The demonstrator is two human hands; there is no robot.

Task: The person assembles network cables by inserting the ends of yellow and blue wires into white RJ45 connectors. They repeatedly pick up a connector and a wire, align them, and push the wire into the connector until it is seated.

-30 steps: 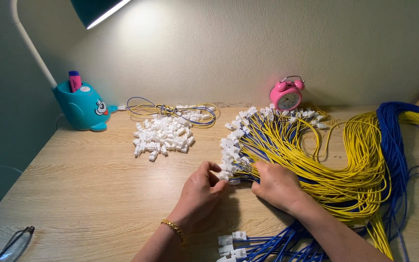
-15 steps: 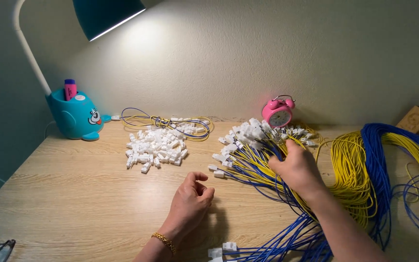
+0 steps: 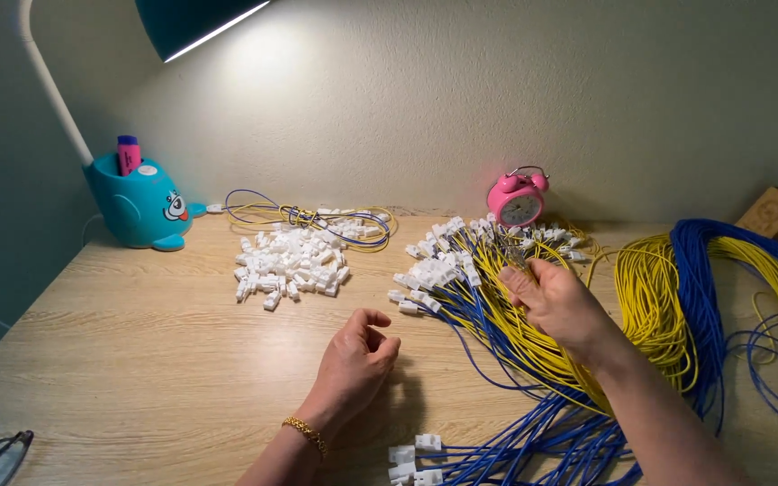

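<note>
In the head view, the right hand [image 3: 558, 304], right of centre, pinches thin yellow wires from the fanned bundle of yellow and blue wires with white plastic connectors [image 3: 461, 288]. The left hand [image 3: 353, 364] rests loosely curled and empty on the wooden bench [image 3: 137, 360] at lower centre. Separating one strand cleanly seems best done with a light pinch near the connector end.

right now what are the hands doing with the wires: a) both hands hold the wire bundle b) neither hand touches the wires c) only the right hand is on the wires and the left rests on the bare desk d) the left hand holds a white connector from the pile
c: the right hand grips the yellow and blue wires, while the left hand sits loosely curled on the wooden desk, holding nothing, apart from the pile of white connectors.
</note>
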